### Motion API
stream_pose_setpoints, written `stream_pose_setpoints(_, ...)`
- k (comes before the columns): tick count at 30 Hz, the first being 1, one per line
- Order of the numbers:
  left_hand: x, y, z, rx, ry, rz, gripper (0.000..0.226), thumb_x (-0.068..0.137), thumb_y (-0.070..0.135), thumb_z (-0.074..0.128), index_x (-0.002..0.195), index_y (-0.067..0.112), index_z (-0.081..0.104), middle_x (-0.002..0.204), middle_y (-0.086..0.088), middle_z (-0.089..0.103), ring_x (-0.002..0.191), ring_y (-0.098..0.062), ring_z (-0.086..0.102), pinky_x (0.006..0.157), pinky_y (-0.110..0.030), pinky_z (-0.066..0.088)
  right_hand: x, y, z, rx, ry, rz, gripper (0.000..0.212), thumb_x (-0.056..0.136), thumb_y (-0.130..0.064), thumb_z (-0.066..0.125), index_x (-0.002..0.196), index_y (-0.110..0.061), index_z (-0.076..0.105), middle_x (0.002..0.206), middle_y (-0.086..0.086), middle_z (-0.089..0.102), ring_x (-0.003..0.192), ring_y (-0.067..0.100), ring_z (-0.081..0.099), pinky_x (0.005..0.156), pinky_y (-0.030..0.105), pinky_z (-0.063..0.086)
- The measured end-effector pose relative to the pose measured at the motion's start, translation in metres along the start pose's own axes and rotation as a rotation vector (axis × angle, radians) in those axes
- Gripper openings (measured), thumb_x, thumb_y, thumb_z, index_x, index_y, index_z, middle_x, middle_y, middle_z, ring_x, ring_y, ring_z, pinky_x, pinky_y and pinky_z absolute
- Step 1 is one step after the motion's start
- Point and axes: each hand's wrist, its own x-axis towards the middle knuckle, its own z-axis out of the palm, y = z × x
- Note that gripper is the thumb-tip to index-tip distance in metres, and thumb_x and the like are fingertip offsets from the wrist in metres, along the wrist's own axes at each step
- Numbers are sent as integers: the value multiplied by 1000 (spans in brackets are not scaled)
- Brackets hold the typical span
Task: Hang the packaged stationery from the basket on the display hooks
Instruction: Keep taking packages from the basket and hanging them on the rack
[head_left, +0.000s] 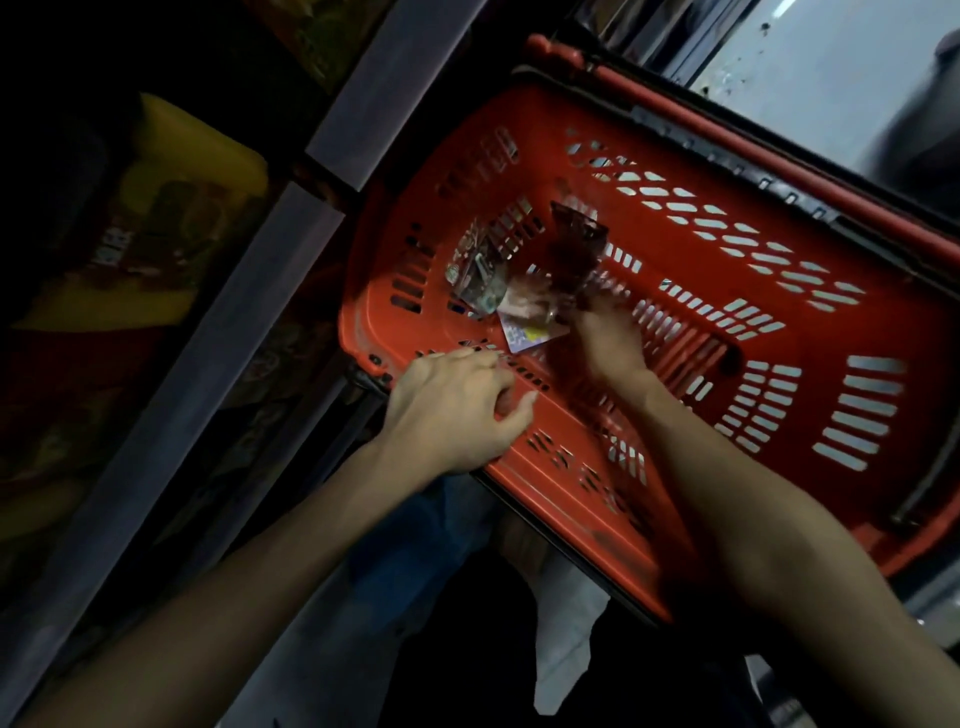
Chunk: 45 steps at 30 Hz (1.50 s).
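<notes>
the right hand (605, 338) is smeared by motion, its grip untellable. the packets (524, 306) at its fingertips are blurred, their print unreadable. the basket (701, 244) is cut off by the right edge, well beyond those fingers.
</notes>
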Motion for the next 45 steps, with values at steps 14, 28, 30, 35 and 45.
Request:
stream_pose_setpoints(14,2,-6,13,-8,85,5,50,99,64,35,75,29,61,84,16,55,82,-5,47,74,-29,34,17,-5,12,26,-21,-31,55,93,-40,61,143,-19,51,148,17,48,136,42,45,97,53,52)
stream_pose_setpoints(28,2,-7,14,-26,116,4,46,98,60,42,72,27,62,82,14,55,85,-9,59,71,-29,31,12,-15,4,115,-294,256,42,87,-28,74,122,-8,65,124,22,66,113,40,66,89,44,58)
stream_pose_setpoints(30,2,-7,12,-21,97,0,44,100,57,43,76,25,63,86,13,57,89,-10,59,73,-29,31,-6,-11,4,312,-265,348,31,86,-32,74,109,-13,68,107,18,73,101,39,71,76,38,55)
stream_pose_setpoints(35,3,-5,8,-19,39,0,38,101,53,42,80,27,60,92,10,61,97,-15,61,79,-33,42,-39,2,-34,542,-253,541,10,82,-22,74,77,-16,67,85,14,76,86,32,75,65,28,44)
stream_pose_setpoints(45,-2,-1,-5,-320,85,-94,74,94,72,51,160,50,25,124,10,71,111,-17,70,90,-40,58,-130,-9,-130,1010,78,553,27,66,-17,95,87,-17,78,83,-3,80,81,22,77,77,52,62)
